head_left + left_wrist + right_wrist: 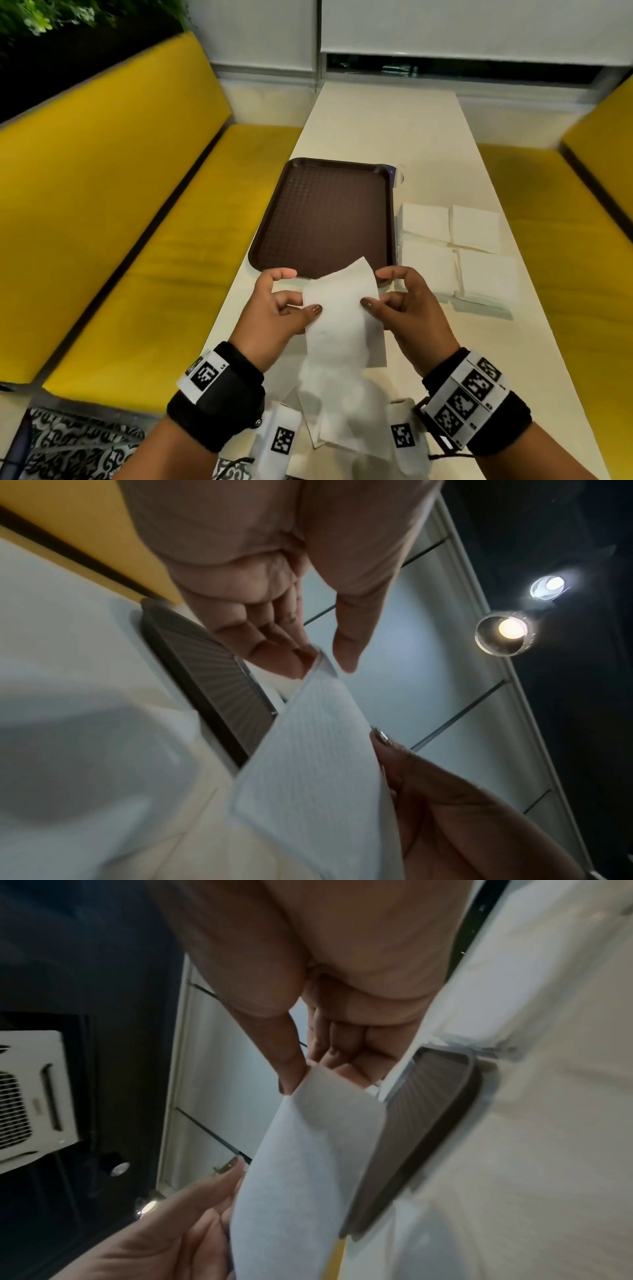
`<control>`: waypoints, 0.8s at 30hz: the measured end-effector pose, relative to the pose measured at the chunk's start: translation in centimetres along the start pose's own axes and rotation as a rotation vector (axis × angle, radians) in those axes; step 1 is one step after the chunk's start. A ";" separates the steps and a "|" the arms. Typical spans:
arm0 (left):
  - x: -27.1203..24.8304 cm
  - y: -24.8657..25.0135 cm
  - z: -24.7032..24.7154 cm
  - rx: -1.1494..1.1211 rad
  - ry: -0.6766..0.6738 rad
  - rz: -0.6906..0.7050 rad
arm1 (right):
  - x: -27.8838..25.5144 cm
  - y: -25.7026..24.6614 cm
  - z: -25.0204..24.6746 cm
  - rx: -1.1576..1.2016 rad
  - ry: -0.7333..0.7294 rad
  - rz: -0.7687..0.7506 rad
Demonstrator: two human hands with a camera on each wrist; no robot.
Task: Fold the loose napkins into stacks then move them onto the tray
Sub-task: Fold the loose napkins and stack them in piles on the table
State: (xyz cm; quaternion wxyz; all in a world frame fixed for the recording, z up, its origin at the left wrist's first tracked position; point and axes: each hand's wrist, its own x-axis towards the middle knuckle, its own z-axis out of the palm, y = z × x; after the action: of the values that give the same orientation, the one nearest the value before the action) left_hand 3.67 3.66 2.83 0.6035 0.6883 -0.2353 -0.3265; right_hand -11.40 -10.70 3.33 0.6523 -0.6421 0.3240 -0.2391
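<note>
I hold one white napkin (339,308) in the air over the near edge of the brown tray (325,212), which has nothing on it. My left hand (303,301) pinches the napkin's left edge, thumb on top. My right hand (376,294) pinches its right edge the same way. The lower part of the sheet hangs down toward loose napkins (342,418) lying at the table's near edge. The left wrist view shows the left fingers (294,664) under the napkin (315,750). The right wrist view has the right thumb (291,1069) on the napkin (301,1164).
Several folded white napkin stacks (452,246) lie in a block just right of the tray. Yellow benches (137,222) flank the long white table (387,130). White tags with black markers (282,440) lie at the near edge. A small object (399,174) sits by the tray's far right corner.
</note>
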 end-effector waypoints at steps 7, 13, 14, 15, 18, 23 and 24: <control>-0.3 2.1 0.5 0.144 -0.004 0.234 | -0.6 -1.9 -1.4 -0.080 -0.011 -0.181; -0.6 3.8 0.8 0.269 0.028 0.335 | -0.7 -3.4 -2.5 -0.262 0.031 -0.272; -0.7 4.1 0.9 0.281 0.024 0.360 | -0.7 -3.6 -2.6 -0.322 0.040 -0.302; -0.7 4.5 1.0 0.296 0.021 0.387 | -0.8 -3.9 -2.8 -0.373 0.050 -0.331; -1.0 5.8 1.1 0.318 0.012 0.413 | -0.9 -4.9 -3.2 -0.326 0.031 -0.347; -0.8 6.8 1.6 0.103 -0.233 0.153 | -1.2 -6.7 -3.2 0.024 -0.104 -0.141; -1.0 6.8 1.9 0.072 -0.283 0.109 | -1.3 -6.8 -3.1 0.025 -0.096 -0.119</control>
State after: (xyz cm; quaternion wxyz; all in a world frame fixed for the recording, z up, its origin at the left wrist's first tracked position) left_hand 2.11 1.97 9.59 0.5560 0.6431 -0.3664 -0.3782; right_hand -13.77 -12.29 10.33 0.6597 -0.6627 0.2507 -0.2507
